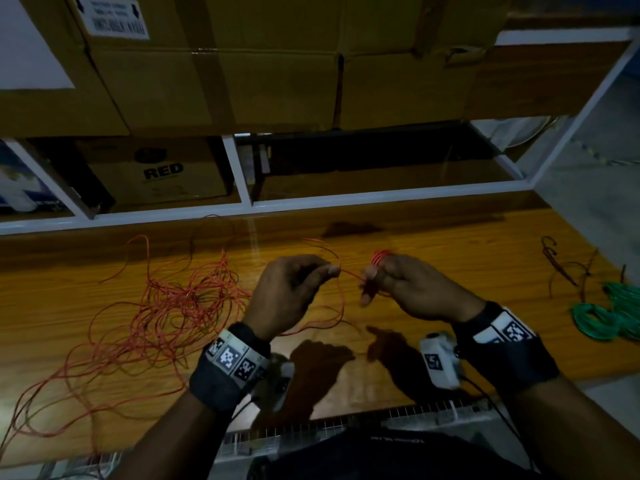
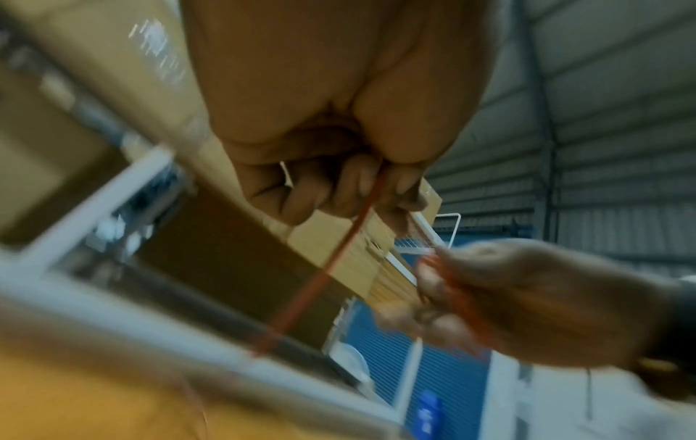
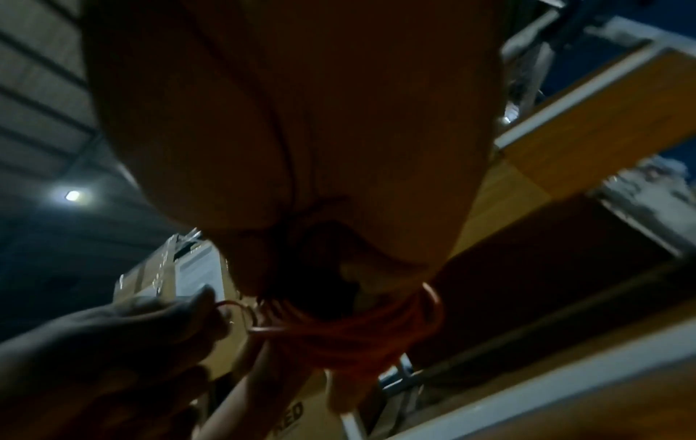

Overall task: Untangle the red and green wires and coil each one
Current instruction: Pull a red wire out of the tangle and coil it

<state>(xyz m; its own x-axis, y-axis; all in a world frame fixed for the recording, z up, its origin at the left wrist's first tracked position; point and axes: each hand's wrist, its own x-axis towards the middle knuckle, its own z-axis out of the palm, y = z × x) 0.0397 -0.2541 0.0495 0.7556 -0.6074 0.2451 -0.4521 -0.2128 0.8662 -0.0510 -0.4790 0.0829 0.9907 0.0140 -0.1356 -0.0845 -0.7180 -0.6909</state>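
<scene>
1. At 9 o'clock on the wooden table (image 1: 433,244) we see the loose red wire (image 1: 180,306): a tangled heap of loops lying flat, with long strands trailing toward the near left edge at 7 o'clock.
2. From that heap one strand rises toward centre and into our left hand (image 1: 287,296).
3. Left hand, held above the table just left of centre: thumb and forefinger pinch the strand, other fingers curled in. The left wrist view confirms it, with the wire running out between the curled fingers (image 2: 350,187).
4. Between the hands a short run of red wire spans the gap, roughly taut, from the left pinch at 9 o'clock to the right hand at 3 o'clock.
5. Right hand (image 1: 412,289), just right of centre and also off the table: a small red coil (image 1: 381,256) is wound round its fingers, which are curled and close together. The right wrist view shows several turns bunched there (image 3: 361,330). We cannot tell exactly which fingers the turns wrap.
6. At 3 o'clock, well apart from both hands, the green wire (image 1: 609,313) lies on the table already bundled in coils. Nothing touches it.
7. Just beyond it, toward 2 o'clock, lie some dark wire scraps (image 1: 568,268).
8. At 12 o'clock a white shelf frame (image 1: 239,174) holds cardboard boxes (image 1: 214,81); one lower box reads "RED".
</scene>
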